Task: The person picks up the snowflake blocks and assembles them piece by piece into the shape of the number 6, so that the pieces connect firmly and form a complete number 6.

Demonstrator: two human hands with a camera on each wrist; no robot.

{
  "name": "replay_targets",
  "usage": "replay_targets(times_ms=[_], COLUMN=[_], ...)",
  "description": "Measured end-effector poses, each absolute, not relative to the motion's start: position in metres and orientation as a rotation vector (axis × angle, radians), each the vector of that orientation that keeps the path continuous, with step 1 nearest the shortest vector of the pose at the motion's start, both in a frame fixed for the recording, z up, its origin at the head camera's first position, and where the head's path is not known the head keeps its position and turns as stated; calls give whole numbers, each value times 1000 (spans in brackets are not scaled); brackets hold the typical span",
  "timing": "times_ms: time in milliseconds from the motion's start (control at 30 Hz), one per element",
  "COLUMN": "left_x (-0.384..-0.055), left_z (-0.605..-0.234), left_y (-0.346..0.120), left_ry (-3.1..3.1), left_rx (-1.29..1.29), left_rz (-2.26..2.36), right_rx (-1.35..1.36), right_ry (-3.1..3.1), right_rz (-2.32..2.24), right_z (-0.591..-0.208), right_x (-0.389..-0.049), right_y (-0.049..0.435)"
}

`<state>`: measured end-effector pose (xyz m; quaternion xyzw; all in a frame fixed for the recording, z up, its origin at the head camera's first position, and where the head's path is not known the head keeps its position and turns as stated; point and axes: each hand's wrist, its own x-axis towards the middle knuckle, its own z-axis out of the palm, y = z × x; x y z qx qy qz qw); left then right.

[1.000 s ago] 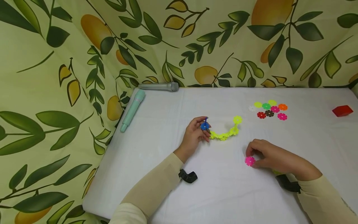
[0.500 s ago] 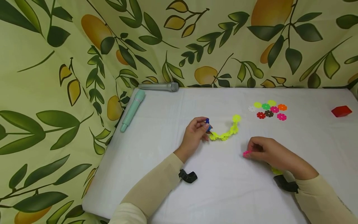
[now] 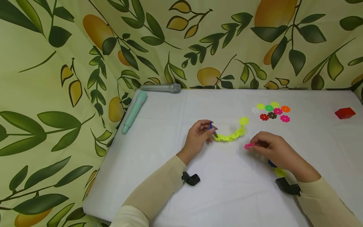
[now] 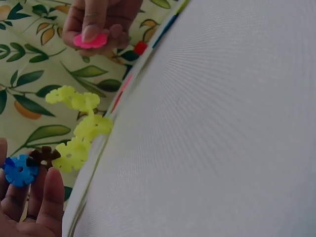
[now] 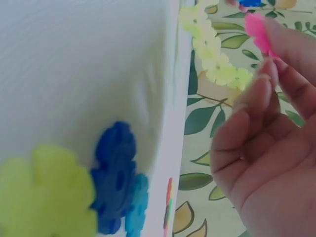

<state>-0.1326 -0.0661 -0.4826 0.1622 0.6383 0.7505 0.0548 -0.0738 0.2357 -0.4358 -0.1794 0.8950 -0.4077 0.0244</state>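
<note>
My left hand [image 3: 197,136] holds one end of a chain of linked flower-shaped discs. At that end is a blue disc [image 4: 20,170], then a brown disc [image 4: 44,157], followed by several yellow discs [image 3: 230,137] that curve away to the right. Between thumb and fingers, my right hand [image 3: 273,149] pinches a pink flower disc [image 3: 248,146], turned nearly edge-on in the head view. The pink disc is apart from the chain's yellow far end. Beneath the right wrist lie a yellow disc [image 5: 47,192], a dark blue disc [image 5: 116,177] and a light blue disc [image 5: 137,205].
Several loose flower discs in mixed colours, among them an orange disc [image 3: 285,109], lie at the back right. A red block [image 3: 345,113] sits farther right. A green microphone [image 3: 134,112] and a silver microphone [image 3: 161,88] lie at the table's back left corner.
My right hand has moved up and slightly left with the pink disc, which has turned from face-on to edge-on. The left hand has turned the blue disc and the chain has swung a little.
</note>
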Motion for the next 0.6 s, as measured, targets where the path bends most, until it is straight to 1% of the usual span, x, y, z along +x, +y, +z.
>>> replay_targets(times_ms=[300, 600], left_x=[-132, -130], left_z=[-481, -480], left_y=[-65, -66], left_ry=[1962, 2002], left_rx=[632, 672], left_rz=[2178, 2143], right_rx=[-533, -551], right_ry=[2840, 2881], right_rz=[-1363, -1406], right_z=[-421, -404], right_x=[-73, -83], right_y=[228, 202])
